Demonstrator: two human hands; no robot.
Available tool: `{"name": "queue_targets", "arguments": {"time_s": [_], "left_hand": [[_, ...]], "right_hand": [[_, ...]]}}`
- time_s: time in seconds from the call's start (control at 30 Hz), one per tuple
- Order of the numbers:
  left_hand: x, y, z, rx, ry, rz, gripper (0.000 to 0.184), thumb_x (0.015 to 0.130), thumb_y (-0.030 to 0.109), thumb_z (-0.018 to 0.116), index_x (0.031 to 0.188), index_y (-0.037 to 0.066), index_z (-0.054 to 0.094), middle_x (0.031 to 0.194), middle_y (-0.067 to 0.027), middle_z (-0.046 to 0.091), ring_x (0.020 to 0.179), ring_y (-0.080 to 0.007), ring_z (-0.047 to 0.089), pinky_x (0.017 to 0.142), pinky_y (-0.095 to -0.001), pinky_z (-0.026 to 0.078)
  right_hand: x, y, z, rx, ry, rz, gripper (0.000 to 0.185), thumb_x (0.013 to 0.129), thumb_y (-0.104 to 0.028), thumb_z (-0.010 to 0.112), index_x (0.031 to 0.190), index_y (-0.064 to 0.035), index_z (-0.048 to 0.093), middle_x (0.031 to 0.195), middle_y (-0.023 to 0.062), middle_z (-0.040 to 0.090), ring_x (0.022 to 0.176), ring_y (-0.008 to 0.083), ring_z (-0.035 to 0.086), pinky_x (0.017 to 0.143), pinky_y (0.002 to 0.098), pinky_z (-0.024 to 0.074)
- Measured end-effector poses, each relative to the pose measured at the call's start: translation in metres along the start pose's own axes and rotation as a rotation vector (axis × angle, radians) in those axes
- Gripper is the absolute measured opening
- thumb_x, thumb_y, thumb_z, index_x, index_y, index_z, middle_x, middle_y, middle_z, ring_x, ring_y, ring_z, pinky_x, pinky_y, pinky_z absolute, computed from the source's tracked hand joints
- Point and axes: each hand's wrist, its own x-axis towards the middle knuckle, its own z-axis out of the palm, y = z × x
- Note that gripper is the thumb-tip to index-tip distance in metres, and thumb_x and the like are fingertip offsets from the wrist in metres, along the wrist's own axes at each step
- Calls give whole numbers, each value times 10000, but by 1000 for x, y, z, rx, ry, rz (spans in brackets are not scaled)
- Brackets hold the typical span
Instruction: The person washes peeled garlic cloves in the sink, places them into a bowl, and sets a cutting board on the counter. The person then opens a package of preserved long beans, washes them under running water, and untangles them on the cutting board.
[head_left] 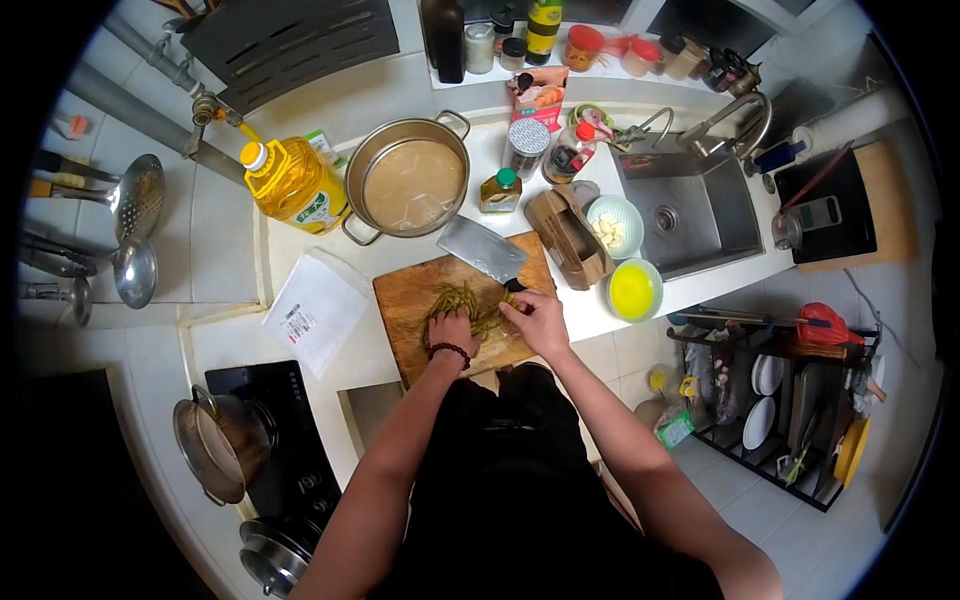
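A wooden cutting board (402,300) lies on the white counter with a heap of green-brown strips (455,298) on it. My left hand (452,334), with a dark bead bracelet at the wrist, presses down on the heap; its fingers are partly hidden among the strips. At the board's right side my right hand (537,322) pinches a few strips between thumb and fingers. A cleaver (482,248) rests across the board's top edge, its dark handle close to my right hand.
Behind the board stand a pot of cloudy liquid (415,185), an oil jug (295,187) and a green-capped jar (500,191). To the right are a cardboard tray (567,238), two bowls (634,290) and the sink (690,215). A white packet (316,310) lies left.
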Motion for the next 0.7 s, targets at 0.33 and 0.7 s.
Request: {"name": "queue_targets", "arguments": {"time_s": [0.33,0.7], "left_hand": [[10,-13,-21,-286,-180,41,991,727,814,656,1245,-29,613,1252,-225,654,1088,-323,663,946,-436,512],[46,-6,-16,-1073,-365,-288,1027,753,867,572,1172,-66,673,1021,-172,710,895,-216,668,756,-359,518]], "right_hand": [[-17,-34,-38,40,-30,-155,201,813,-45,801,936,81,705,739,86,604,607,130,512,581,276,447],[-29,-93,-67,-9,-132,-298,223,795,-62,818,971,48,738,889,119,710,688,171,630,635,272,503]]}}
